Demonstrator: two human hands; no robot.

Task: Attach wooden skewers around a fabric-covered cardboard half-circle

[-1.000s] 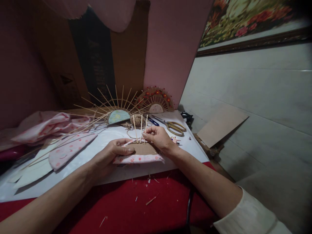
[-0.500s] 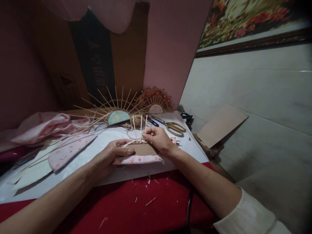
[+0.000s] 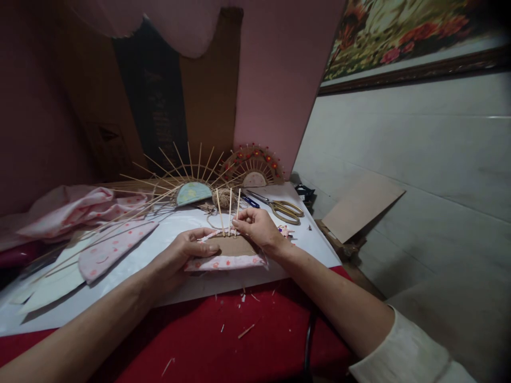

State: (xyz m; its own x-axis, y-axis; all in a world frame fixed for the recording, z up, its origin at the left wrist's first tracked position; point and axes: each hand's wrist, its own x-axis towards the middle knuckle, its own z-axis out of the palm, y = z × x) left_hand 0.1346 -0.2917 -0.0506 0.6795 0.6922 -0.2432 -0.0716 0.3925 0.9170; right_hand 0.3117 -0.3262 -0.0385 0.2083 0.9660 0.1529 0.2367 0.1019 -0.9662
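My left hand (image 3: 195, 246) grips the left end of a half-round cardboard piece (image 3: 231, 247), thumb on its bare brown face. Pink fabric with red flowers (image 3: 227, 263) wraps the piece's edges. Three thin wooden sticks (image 3: 230, 210) stand upright along the far edge of the cardboard. The fingers of my right hand (image 3: 259, 229) pinch the rightmost stick (image 3: 238, 205) near its base, while the rest of that hand lies by the piece's right end. How deep the sticks go in cannot be seen.
Behind stand a stick fan with a green half-round base (image 3: 194, 194) and a finished-looking fan with red flowers (image 3: 255, 166). Twine (image 3: 224, 198) and gold-handled scissors (image 3: 287, 210) lie nearby. Pink dotted fabric pieces (image 3: 115, 247) are at left. Scraps litter the red cloth (image 3: 215, 335).
Both hands keep their hold on the cardboard piece and the right stick, almost unmoved. The whole view has shifted very slightly.
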